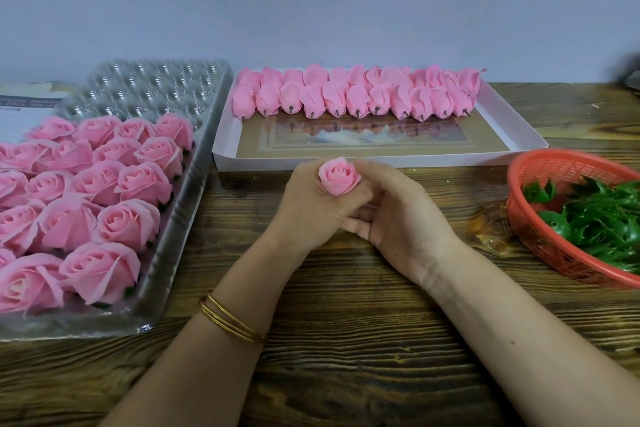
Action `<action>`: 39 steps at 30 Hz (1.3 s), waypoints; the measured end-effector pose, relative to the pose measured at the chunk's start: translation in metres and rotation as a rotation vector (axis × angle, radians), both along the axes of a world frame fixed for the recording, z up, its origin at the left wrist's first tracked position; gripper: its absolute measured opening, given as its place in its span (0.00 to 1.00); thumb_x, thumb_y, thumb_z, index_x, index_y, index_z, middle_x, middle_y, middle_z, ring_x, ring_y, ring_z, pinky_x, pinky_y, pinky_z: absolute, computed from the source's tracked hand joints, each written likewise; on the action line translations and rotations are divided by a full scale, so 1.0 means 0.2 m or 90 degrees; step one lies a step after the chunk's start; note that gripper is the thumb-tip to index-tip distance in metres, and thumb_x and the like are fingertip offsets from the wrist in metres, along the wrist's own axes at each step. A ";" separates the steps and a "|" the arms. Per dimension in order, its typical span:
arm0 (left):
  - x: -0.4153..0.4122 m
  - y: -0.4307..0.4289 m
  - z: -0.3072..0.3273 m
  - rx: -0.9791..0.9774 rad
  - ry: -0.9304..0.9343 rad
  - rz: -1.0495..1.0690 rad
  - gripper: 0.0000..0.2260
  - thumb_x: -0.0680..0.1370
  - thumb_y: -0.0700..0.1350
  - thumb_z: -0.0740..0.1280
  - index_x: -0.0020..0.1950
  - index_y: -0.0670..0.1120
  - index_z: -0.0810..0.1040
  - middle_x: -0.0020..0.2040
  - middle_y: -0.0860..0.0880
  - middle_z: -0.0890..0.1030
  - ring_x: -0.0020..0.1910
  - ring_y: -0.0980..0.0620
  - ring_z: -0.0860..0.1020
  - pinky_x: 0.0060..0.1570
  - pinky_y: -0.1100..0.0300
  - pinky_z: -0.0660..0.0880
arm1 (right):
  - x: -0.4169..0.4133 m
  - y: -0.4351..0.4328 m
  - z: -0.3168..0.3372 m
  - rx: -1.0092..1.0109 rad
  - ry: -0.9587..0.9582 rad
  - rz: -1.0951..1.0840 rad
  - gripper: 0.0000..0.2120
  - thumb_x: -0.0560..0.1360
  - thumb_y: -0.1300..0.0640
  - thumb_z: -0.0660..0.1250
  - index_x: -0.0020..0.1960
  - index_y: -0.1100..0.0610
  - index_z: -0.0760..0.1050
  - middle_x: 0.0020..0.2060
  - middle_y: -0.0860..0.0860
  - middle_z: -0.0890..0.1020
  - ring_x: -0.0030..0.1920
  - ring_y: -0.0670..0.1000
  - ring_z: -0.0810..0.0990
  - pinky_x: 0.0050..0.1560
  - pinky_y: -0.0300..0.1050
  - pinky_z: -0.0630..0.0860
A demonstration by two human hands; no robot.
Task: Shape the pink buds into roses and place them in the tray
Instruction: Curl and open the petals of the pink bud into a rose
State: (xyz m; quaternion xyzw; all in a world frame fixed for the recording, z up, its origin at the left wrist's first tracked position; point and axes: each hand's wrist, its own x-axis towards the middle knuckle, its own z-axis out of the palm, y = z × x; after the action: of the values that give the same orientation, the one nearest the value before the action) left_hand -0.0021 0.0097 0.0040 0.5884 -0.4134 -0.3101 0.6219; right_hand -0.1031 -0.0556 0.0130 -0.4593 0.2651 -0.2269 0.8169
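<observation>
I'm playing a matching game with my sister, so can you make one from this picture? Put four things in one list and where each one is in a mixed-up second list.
Things:
1. open pink roses
2. closed pink buds with dark stubs
3. spiky green leaves
4. single small pink rose

Places:
A. red plastic mesh basket
B. clear plastic dimpled tray
C. between left hand and right hand
D. shallow white cardboard box

Pairs: 1-B, 2-D, 3-A, 4-C

The tray [180,225] ran off the left edge, the red basket [535,239] off the right, where a dark shape [628,73] blurred; the left hand [308,208] hid the base of the rose [338,175]
</observation>
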 end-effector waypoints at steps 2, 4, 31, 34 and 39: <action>0.00 0.00 0.00 0.006 -0.010 -0.007 0.08 0.74 0.35 0.72 0.48 0.31 0.79 0.43 0.35 0.83 0.41 0.47 0.80 0.43 0.52 0.80 | 0.00 0.00 0.00 0.000 0.003 -0.004 0.19 0.68 0.49 0.70 0.54 0.60 0.81 0.51 0.57 0.85 0.51 0.52 0.83 0.48 0.45 0.80; 0.00 0.00 0.00 0.010 -0.034 -0.009 0.07 0.74 0.35 0.72 0.46 0.31 0.78 0.40 0.39 0.81 0.39 0.49 0.78 0.41 0.52 0.78 | 0.00 0.00 0.00 0.001 0.007 -0.010 0.18 0.70 0.52 0.70 0.56 0.62 0.81 0.51 0.58 0.85 0.52 0.53 0.83 0.49 0.45 0.80; 0.00 -0.01 -0.03 0.044 -0.199 0.031 0.06 0.74 0.40 0.73 0.43 0.38 0.80 0.43 0.41 0.81 0.42 0.45 0.79 0.45 0.46 0.77 | 0.01 -0.02 -0.05 -0.072 0.060 -0.007 0.08 0.65 0.53 0.71 0.37 0.57 0.85 0.40 0.55 0.86 0.46 0.49 0.84 0.51 0.46 0.81; 0.00 -0.01 -0.04 0.047 -0.202 0.030 0.05 0.74 0.39 0.73 0.45 0.38 0.81 0.44 0.42 0.81 0.44 0.45 0.80 0.47 0.46 0.77 | 0.01 -0.02 -0.05 -0.074 0.063 -0.005 0.07 0.69 0.55 0.71 0.36 0.57 0.84 0.40 0.55 0.86 0.46 0.49 0.84 0.52 0.47 0.80; 0.00 0.00 -0.02 0.024 -0.079 0.014 0.05 0.76 0.38 0.71 0.43 0.35 0.80 0.40 0.40 0.83 0.39 0.46 0.82 0.39 0.51 0.82 | 0.01 -0.01 -0.02 -0.047 0.015 -0.002 0.14 0.67 0.49 0.72 0.45 0.59 0.84 0.45 0.56 0.86 0.47 0.50 0.85 0.45 0.43 0.81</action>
State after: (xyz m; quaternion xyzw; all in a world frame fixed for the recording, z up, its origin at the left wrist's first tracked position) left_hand -0.0024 0.0088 -0.0004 0.6230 -0.4386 -0.2736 0.5870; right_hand -0.1020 -0.0578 0.0085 -0.4915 0.2673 -0.2324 0.7956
